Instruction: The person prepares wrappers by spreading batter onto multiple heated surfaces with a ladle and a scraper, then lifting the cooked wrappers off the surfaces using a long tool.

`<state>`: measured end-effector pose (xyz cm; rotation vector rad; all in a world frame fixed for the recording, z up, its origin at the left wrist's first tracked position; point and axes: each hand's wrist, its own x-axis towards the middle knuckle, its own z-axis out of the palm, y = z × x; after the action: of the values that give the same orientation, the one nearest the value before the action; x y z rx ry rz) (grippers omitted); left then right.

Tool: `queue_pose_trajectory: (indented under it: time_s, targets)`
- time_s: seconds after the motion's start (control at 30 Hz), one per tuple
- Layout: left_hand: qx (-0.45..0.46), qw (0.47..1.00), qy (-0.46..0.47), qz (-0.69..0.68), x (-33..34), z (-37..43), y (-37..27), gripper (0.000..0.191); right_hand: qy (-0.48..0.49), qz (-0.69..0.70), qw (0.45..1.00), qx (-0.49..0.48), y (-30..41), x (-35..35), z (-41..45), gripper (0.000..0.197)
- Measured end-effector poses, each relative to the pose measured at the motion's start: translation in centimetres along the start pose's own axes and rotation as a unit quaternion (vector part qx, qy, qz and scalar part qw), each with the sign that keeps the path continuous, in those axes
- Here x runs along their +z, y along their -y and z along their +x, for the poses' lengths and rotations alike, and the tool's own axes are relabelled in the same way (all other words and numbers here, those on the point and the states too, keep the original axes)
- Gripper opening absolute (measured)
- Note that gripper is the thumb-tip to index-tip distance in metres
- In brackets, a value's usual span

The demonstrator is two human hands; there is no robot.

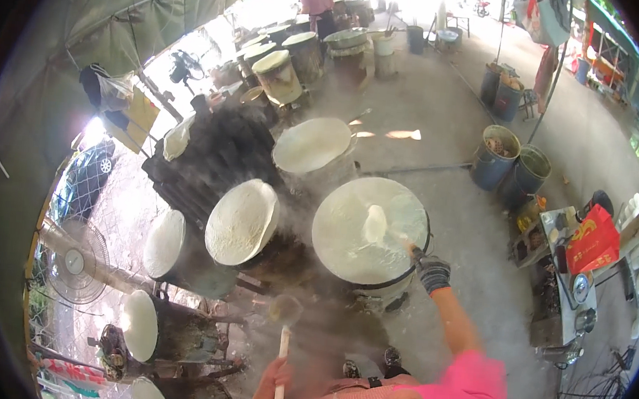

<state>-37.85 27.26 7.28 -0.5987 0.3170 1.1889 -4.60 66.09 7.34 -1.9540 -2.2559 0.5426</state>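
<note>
My left hand (pixel 277 379), bare, grips the pale wooden handle (pixel 283 358) of a tool whose rounded, blurred head (pixel 286 309) points away from me. In a dark striped glove, my right hand (pixel 432 272) is closed on the handle of a second tool (pixel 408 243); its far end reaches into a wide round pan (pixel 343 257) of pale material. A whitish patch (pixel 375 224) lies near the pan's middle, and whether it is the tool's head or a lump I cannot tell. Left of the pan, a domed white sheet (pixel 242 222) covers another round vessel.
Several drum stoves with white tops (pixel 140 326) line the left, beside a standing fan (pixel 74 262). Corrugated dark sheets (pixel 217 153) lie beyond. Buckets (pixel 494 161) and a table (pixel 582 323) with a red bag (pixel 593 241) stand at right. A person (pixel 315 4) works far ahead. Steam drifts about.
</note>
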Motion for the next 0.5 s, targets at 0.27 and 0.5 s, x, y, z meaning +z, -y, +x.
queue_pose_trajectory:
  time_s: [0.27, 0.5]
  targets:
    - [-0.087, 0.995, -0.012, 0.055, 8.3, 10.2, -3.7, 0.039, -0.048, -0.09, 0.994, -0.025, -4.4, 2.3, -4.6, 0.033]
    - [0.168, 0.91, -0.111, 0.362, 16.7, 16.4, 2.2, 0.023, -0.093, -0.088, 0.99, 0.052, -6.0, 4.9, -10.0, 0.03]
